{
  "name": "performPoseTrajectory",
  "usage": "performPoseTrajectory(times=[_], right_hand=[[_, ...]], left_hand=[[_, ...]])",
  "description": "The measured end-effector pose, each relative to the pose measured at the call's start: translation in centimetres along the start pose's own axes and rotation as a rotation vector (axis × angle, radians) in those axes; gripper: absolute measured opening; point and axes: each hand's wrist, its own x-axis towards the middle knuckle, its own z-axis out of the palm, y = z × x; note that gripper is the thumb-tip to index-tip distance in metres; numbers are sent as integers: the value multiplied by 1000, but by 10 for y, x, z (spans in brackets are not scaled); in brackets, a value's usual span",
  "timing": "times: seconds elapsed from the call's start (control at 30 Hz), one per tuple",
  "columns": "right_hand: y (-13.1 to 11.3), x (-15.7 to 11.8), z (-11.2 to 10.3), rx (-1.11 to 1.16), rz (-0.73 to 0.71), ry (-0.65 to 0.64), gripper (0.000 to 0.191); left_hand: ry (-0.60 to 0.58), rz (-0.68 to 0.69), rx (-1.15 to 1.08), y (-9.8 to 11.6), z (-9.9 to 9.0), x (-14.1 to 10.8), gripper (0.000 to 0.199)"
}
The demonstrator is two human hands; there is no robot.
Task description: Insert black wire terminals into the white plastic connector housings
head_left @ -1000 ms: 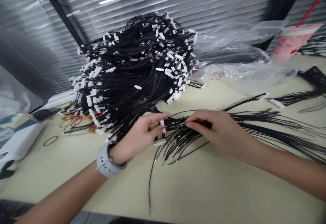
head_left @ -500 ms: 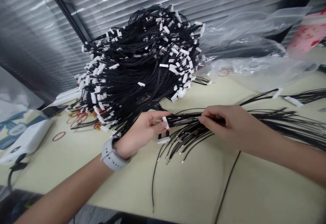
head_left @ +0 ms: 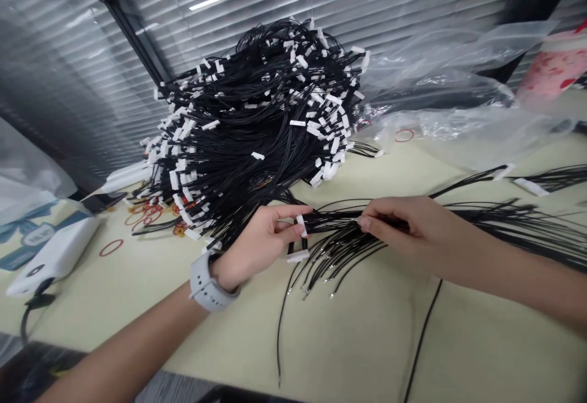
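Note:
Between the thumb and fingers of my left hand (head_left: 263, 238) is a white connector (head_left: 301, 225) with black wires running right from it. My right hand (head_left: 398, 225) pinches wire at its fingertips, to the right of that connector; which wire cannot be made out. Below and between the hands, loose black wires (head_left: 342, 256) fan out on the table, their metal-tipped ends pointing left and down. A second white connector (head_left: 298, 256) hangs just under my left fingertips.
A large pile of black cables with white connectors (head_left: 261, 109) stands behind my hands. Clear plastic bags (head_left: 458, 115) and a pink cup (head_left: 554, 66) lie back right. At left are a white power bank (head_left: 55, 256), a box (head_left: 36, 232) and red rubber bands (head_left: 111, 247).
The whole view has shifted slightly, so everything sits a little lower and further right. Both hands keep their closed grips, with hardly any movement against the wires.

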Motion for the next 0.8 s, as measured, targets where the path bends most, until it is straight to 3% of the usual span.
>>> performPoseTrajectory(times=[0.27,0.47,0.57,0.8], right_hand=[[-3,0,4,-42,-110,23,24],[-10,-3,14,-57,-149,24,16],[-10,-3,20,-39,-230,82,6],[-5,0,28,11,-297,178,8]], left_hand=[[-34,67,34,1,-1,0,32],[-78,44,-92,6,6,-4,29],[-107,43,-134,6,8,-5,30],[-129,51,-224,3,12,-7,31]])
